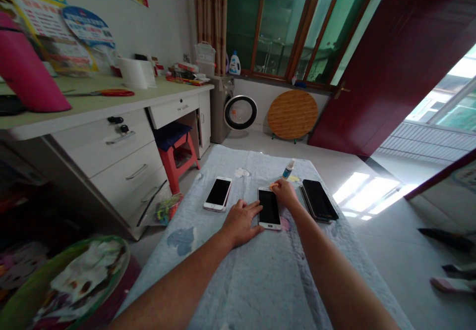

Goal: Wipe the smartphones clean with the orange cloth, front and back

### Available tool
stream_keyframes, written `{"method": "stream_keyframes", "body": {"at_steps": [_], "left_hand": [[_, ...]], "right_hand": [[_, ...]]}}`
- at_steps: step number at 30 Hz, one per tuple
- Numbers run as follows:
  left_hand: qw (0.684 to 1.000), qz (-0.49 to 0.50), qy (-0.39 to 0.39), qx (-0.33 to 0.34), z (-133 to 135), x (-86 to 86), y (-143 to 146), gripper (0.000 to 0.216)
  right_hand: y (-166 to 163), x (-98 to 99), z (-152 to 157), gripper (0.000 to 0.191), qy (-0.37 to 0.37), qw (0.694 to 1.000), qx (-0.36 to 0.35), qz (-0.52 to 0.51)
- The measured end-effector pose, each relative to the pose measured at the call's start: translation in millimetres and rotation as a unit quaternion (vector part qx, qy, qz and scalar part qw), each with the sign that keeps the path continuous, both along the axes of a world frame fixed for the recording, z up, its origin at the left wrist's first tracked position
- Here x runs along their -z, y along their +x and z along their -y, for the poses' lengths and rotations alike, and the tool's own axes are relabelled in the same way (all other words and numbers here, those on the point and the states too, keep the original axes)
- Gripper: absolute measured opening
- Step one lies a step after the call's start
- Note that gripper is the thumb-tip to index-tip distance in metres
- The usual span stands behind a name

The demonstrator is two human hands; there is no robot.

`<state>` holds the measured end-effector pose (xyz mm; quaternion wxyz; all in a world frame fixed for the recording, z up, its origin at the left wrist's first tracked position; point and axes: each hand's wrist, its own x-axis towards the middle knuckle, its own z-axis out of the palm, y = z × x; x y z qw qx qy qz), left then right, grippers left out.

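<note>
A white-framed smartphone (pixel 269 211) lies screen up on the cloth-covered table. My left hand (pixel 241 222) rests flat beside it, fingers stretched, with the fingertips and thumb touching its left edge. At the phone's upper right, my right hand (pixel 285 193) is closed in a pinch on a small orange-yellow piece (pixel 274 186), whose kind I cannot make out, pressed against the top of the phone. Behind that hand stands a small spray bottle (pixel 288 169). Another white phone (pixel 218 193) lies to the left, and a stack of dark phones (pixel 320 200) to the right.
A pale blue patterned cloth (pixel 256 280) covers the table. On the left stand a desk (pixel 174 96) with drawers, a red stool (pixel 182 159) and a bin (pixel 122 255) filled with waste. Farther back are a washing machine (pixel 220 109) with its door open and a round wooden tabletop (pixel 292 113).
</note>
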<state>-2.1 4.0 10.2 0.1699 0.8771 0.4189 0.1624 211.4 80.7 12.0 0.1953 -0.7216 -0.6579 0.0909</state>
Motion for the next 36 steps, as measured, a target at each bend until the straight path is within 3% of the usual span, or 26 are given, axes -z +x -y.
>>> {"method": "stream_keyframes", "body": {"at_steps": [9,15,19,24,28,32,36], "left_hand": [[1.0,0.004,0.004,-0.007,2.6,1.9,1.3,0.063],[1.0,0.004,-0.003,-0.021,4.2,2.1,2.1,0.073],[0.999,0.006,-0.007,-0.034,6.4,-0.3,1.9,0.076],[0.999,0.006,-0.004,-0.033,6.6,-3.1,1.6,0.077],[1.0,0.003,-0.009,-0.029,4.8,-0.8,1.0,0.079],[1.0,0.016,-0.004,-0.019,3.9,2.8,0.2,0.083],[0.999,0.026,0.005,-0.02,3.6,8.9,0.5,0.09]], "right_hand": [[5.0,-11.9,54.4,0.021,-0.046,0.996,-0.062,-0.038],[-10.5,-35.4,81.0,0.019,-0.111,0.967,-0.227,-0.035],[-22.1,-39.0,67.0,0.019,-0.117,0.964,-0.238,0.007],[-24.8,-26.7,24.8,0.02,-0.041,0.986,-0.144,0.076],[-25.9,-19.3,3.4,0.024,-0.023,0.989,-0.114,0.087],[-31.8,-19.2,7.7,0.024,-0.019,0.987,-0.132,0.085],[-35.7,-25.0,30.6,0.019,-0.033,0.975,-0.211,0.063]]}}
